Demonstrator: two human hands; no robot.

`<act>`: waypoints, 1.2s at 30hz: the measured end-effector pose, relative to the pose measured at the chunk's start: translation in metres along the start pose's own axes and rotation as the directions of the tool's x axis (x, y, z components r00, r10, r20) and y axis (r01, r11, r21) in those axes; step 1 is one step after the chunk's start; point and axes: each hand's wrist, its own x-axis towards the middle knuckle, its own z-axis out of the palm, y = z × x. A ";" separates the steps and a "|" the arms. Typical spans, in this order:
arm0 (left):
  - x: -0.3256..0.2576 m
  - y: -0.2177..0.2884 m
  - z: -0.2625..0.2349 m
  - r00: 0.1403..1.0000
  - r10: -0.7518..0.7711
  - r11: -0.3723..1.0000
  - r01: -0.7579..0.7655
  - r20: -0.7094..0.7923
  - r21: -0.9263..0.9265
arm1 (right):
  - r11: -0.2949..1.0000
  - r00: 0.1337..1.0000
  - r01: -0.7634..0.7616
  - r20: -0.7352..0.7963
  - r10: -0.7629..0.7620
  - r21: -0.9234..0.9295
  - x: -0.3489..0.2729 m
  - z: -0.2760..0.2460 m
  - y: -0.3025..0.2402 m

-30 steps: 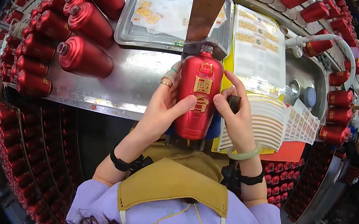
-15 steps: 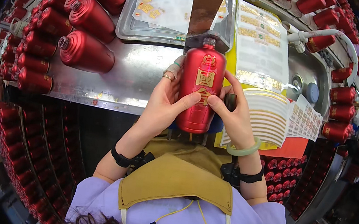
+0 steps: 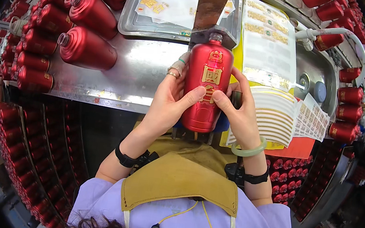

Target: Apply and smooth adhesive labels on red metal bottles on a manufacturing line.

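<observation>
A shiny red bottle (image 3: pixel 209 67) with raised gold characters down its front lies with its neck pointing away from me, against a brown upright bar (image 3: pixel 210 7). My left hand (image 3: pixel 173 88) grips its left side, the thumb on the lower gold character and the other fingers partly hidden along the bottle's edge. From the other side my right hand (image 3: pixel 240 105) holds it, thumb pressed by the same character. A short dark cylinder (image 3: pixel 236 99) shows beside the right fingers. Close by on the right lie sheets of gold stickers (image 3: pixel 269 47).
Several red bottles (image 3: pixel 88 49) lie at the left of the metal bench (image 3: pixel 138 70). A steel tray (image 3: pixel 131 29) holds sheets with gold characters. On the right are fanned white-and-gold strips (image 3: pixel 270 117), a sink (image 3: pixel 330 79) with a white hose (image 3: pixel 357 41), and more red bottles.
The bottle and both hands appear slightly higher and further right, along with a small shift of the whole view. The grip on the bottle stays much the same.
</observation>
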 end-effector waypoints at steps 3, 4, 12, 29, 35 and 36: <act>0.000 -0.001 0.000 1.000 0.012 1.000 -0.012 0.000 -0.005 | 1.000 1.000 0.001 0.004 -0.001 0.028 0.000 0.001 0.000; 0.000 -0.001 0.001 1.000 0.017 1.000 -0.017 0.000 -0.012 | 1.000 1.000 0.002 0.003 -0.002 0.027 0.000 0.001 0.000; 0.002 -0.003 0.000 1.000 0.025 0.999 -0.025 -0.010 -0.048 | 0.999 0.999 0.027 0.025 -0.028 0.030 0.003 -0.002 0.002; 0.021 0.006 0.009 0.996 0.069 0.998 -0.068 -0.063 0.011 | 0.998 0.993 0.060 -0.097 -0.063 -0.031 0.025 0.006 -0.016; 0.010 0.002 0.005 0.994 0.104 0.989 -0.108 0.042 0.097 | 0.999 0.996 0.041 -0.081 -0.041 0.000 0.026 0.003 -0.020; 0.009 0.000 0.005 0.994 0.104 0.989 -0.108 0.043 0.098 | 0.999 0.996 0.042 -0.082 -0.042 0.001 0.027 0.003 -0.018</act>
